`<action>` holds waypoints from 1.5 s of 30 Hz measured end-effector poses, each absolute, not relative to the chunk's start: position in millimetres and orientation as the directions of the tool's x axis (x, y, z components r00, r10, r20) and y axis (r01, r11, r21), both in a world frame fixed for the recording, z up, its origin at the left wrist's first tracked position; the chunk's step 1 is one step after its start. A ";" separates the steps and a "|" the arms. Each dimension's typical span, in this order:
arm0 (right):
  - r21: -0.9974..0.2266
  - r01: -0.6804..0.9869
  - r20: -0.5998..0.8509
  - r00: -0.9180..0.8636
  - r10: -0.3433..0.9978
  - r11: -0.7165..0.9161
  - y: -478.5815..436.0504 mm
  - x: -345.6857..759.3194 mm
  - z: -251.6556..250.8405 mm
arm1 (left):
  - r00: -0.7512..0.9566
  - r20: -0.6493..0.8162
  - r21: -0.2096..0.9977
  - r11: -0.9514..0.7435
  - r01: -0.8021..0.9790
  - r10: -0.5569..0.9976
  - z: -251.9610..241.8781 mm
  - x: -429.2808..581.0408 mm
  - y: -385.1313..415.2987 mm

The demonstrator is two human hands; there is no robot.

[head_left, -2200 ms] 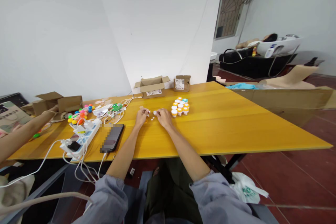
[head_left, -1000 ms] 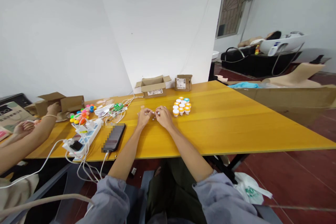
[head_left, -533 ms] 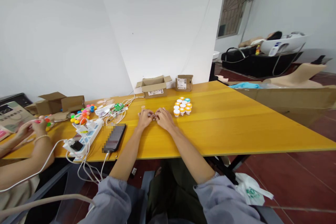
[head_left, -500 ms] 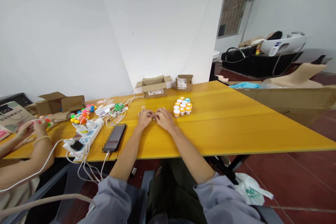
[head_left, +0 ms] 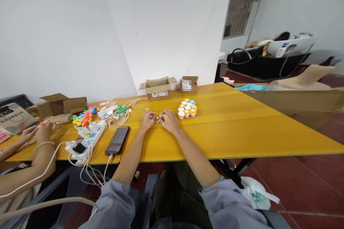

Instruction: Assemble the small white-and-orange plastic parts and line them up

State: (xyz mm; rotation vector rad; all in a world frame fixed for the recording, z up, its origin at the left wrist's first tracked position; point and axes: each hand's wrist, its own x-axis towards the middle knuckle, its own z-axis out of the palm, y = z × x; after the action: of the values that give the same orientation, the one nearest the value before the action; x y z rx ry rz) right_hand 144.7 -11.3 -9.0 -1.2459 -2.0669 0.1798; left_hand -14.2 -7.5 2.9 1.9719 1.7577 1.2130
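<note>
As both work one small white piece (head_left: 158,117) together, the left hand (head_left: 147,121) and right hand (head_left: 168,121) pinch it between fingertips, resting on the table (head_left: 242,121) beside the small jars (head_left: 187,108).

black phone (head_left: 117,144), white power strip (head_left: 87,137), two open cardboard boxes (head_left: 158,87) by wall.
</note>
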 end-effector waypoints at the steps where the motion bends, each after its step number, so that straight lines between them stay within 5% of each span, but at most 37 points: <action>1: -0.457 0.718 0.496 -0.284 0.821 0.524 -10.6 145.0 -9.5 | -0.042 0.424 0.640 -0.266 0.721 0.905 3.7 -12.5 -8.7; 7: -0.480 0.714 0.483 -0.270 0.833 0.510 -5.6 146.5 -13.7 | 0.086 0.430 0.482 -0.309 0.820 0.899 -0.5 -6.4 -13.2; 13: -0.456 0.689 0.508 -0.318 0.801 0.563 -3.9 146.5 -16.2 | 0.109 0.412 0.452 -0.307 0.838 0.905 -1.9 -9.1 -15.5; 27: -0.556 0.710 0.435 -0.193 0.879 0.431 -12.8 148.0 -1.0 | -0.161 0.448 0.751 -0.273 0.601 0.879 0.2 -26.2 1.1; 38: -0.506 0.749 0.381 -0.250 0.890 0.427 -5.1 146.1 -11.0 | -0.129 0.423 0.750 -0.267 0.605 0.897 -8.8 -33.0 7.1; 45: -0.551 0.597 0.451 -0.375 0.810 0.583 2.4 141.4 -23.3 | -0.131 0.431 0.755 -0.277 0.594 0.893 -6.1 -32.7 5.9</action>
State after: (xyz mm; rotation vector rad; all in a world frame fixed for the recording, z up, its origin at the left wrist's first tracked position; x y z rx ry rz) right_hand 141.4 2.4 -23.3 -1.1136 -2.1065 0.3870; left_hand -32.7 5.9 -6.1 1.8332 1.6625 1.3681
